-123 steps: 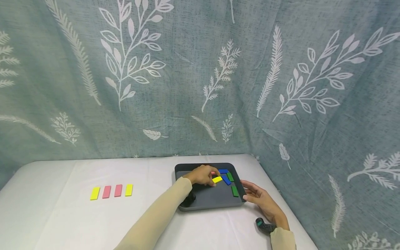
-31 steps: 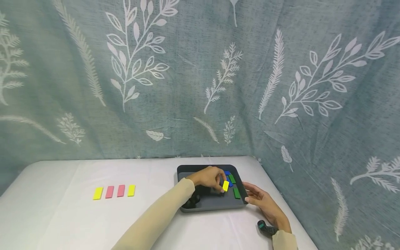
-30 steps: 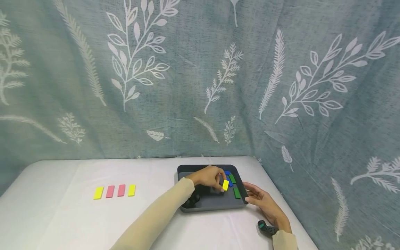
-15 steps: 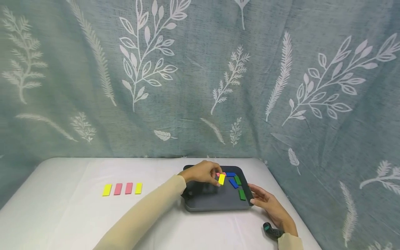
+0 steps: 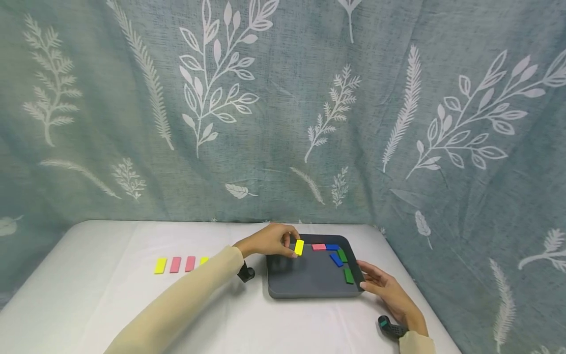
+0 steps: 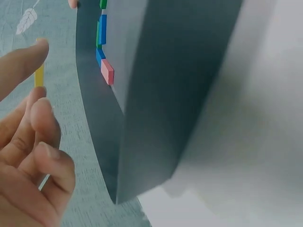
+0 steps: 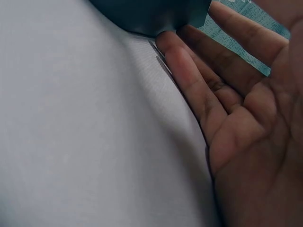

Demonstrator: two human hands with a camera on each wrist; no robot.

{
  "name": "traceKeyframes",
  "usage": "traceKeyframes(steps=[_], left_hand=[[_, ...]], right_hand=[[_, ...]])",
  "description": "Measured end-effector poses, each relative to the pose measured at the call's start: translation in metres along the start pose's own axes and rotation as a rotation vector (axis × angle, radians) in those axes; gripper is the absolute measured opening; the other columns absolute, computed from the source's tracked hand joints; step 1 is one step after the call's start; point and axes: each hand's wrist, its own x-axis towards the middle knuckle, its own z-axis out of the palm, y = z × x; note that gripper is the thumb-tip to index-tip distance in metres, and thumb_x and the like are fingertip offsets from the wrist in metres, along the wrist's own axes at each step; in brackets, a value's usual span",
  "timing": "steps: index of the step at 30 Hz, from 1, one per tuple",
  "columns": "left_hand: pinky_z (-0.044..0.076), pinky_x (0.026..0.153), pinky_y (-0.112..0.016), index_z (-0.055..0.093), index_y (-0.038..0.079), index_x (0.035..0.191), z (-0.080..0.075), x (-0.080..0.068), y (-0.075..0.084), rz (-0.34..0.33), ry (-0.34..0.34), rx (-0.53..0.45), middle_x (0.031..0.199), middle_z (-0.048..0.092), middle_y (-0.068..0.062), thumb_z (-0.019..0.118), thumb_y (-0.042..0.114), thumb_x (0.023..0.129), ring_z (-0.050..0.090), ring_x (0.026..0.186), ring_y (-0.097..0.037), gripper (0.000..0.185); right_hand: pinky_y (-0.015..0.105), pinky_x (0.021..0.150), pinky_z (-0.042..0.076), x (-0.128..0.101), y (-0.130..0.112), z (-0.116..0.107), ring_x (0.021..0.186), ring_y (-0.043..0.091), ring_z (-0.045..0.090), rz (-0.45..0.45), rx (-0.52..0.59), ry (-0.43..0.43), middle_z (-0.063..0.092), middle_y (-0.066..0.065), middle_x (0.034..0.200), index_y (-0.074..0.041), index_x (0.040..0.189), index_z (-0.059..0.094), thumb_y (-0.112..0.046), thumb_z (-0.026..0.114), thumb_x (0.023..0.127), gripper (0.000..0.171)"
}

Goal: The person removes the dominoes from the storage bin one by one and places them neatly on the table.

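The left hand [image 5: 267,241] pinches a yellow block [image 5: 299,247] between thumb and fingertips, its grip closed on the block's upper end, so that the block hangs upright in the air above the far left part of the dark grey tray [image 5: 305,287]; in the left wrist view the same yellow block [image 6: 39,75] shows as a thin strip between the thumb and a fingertip. The tray sits near the right edge of the table [image 5: 110,300], which is covered in white cloth. Inside the tray, along its far edge, lie a pink block [image 5: 319,247] and just beside it a blue block [image 5: 332,247]; a second blue block [image 5: 336,259] and a green block [image 5: 342,255] lie slanted toward the right wall, and another green block [image 5: 349,276] lies nearer the front right corner. The right hand [image 5: 389,295] rests flat on the table with its grip released, fingers straight (the fingertips touch the tray's front right corner, as the right wrist view shows). Toward the table's left side lies a row of small blocks [image 5: 181,264], yellow, pink, pink, yellow, the last partly hidden by the left sleeve [image 5: 177,309].
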Motion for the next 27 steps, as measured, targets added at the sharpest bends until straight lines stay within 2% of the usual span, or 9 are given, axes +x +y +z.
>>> traceKeyframes(steps=[10,20,27], left_hand=[[0.050,0.070,-0.029,0.065,0.012,0.128,-0.013,-0.026,-0.007,-0.011,0.048,-0.003,0.080,0.064,0.003,0.084,0.029,0.088,0.057,0.067,-0.012,0.047],[0.051,0.068,-0.030,0.064,0.014,0.130,-0.024,-0.053,-0.021,-0.030,0.091,0.011,0.081,0.064,0.004,0.083,0.033,0.090,0.058,0.068,-0.013,0.048],[0.050,0.067,-0.031,0.065,0.016,0.127,-0.033,-0.075,-0.030,-0.057,0.122,0.025,0.081,0.062,0.005,0.085,0.030,0.088,0.056,0.066,-0.013,0.046]], right_hand=[[0.029,0.099,0.046,0.001,0.001,0.001,0.125,0.023,0.055,-0.001,0.016,0.005,0.044,0.015,0.155,-0.013,0.157,0.043,-0.018,0.074,0.097,0.068],[0.027,0.098,0.047,0.000,0.001,0.000,0.125,0.018,0.055,-0.024,0.010,-0.003,0.044,0.013,0.156,-0.012,0.157,0.042,-0.016,0.071,0.099,0.066],[0.026,0.098,0.047,0.000,0.001,0.001,0.124,0.018,0.055,-0.033,0.002,-0.005,0.043,0.015,0.156,-0.012,0.158,0.041,-0.016,0.070,0.100,0.065]])
